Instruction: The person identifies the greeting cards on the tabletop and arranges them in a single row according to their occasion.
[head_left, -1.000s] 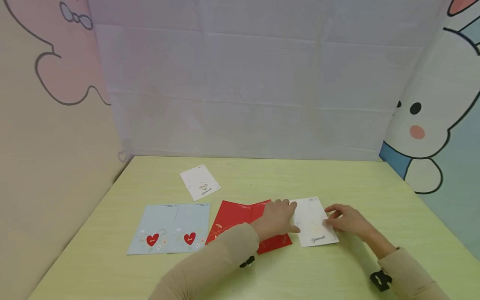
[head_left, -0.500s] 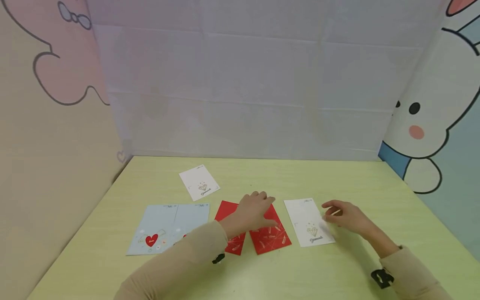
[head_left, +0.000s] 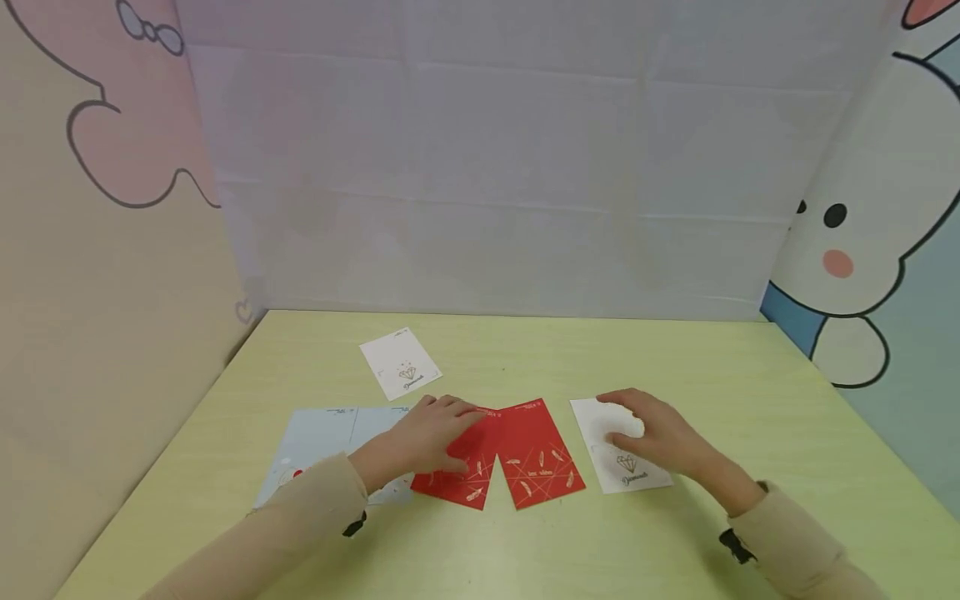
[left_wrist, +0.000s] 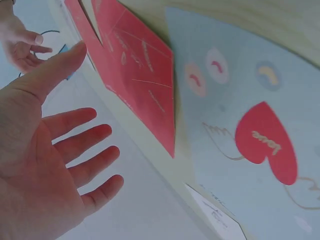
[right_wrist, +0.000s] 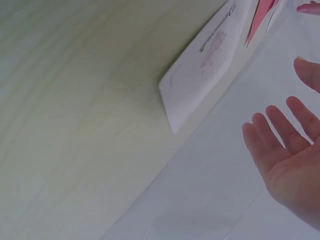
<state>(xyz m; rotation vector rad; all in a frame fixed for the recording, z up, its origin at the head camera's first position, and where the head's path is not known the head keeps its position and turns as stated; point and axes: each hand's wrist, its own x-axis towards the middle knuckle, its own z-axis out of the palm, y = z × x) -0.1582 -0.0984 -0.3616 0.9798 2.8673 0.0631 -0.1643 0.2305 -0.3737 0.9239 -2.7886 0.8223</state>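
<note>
Two red cards (head_left: 542,467) with gold feather prints lie on the table, fanned so their upper corners meet. My left hand (head_left: 420,435) is above the left red card, overlapping it and the blue cards in the head view. The left wrist view shows that palm (left_wrist: 47,175) with loosely extended fingers and nothing in it. My right hand (head_left: 660,432) hovers over a white card (head_left: 592,425) with a diamond print. Its fingers look relaxed and hold nothing in the right wrist view, where the white card (right_wrist: 200,70) lies apart from them.
Two pale blue cards (head_left: 324,427) with red hearts lie side by side at the left, partly hidden by my left arm. Farther back is a second white card (head_left: 393,360), set at an angle. A pale sheet (head_left: 487,167) hangs behind the table (head_left: 637,350).
My left hand has moved left from the white card's edge, across the red cards. My right hand has shifted left over the white card, after first letting go of its right edge.
</note>
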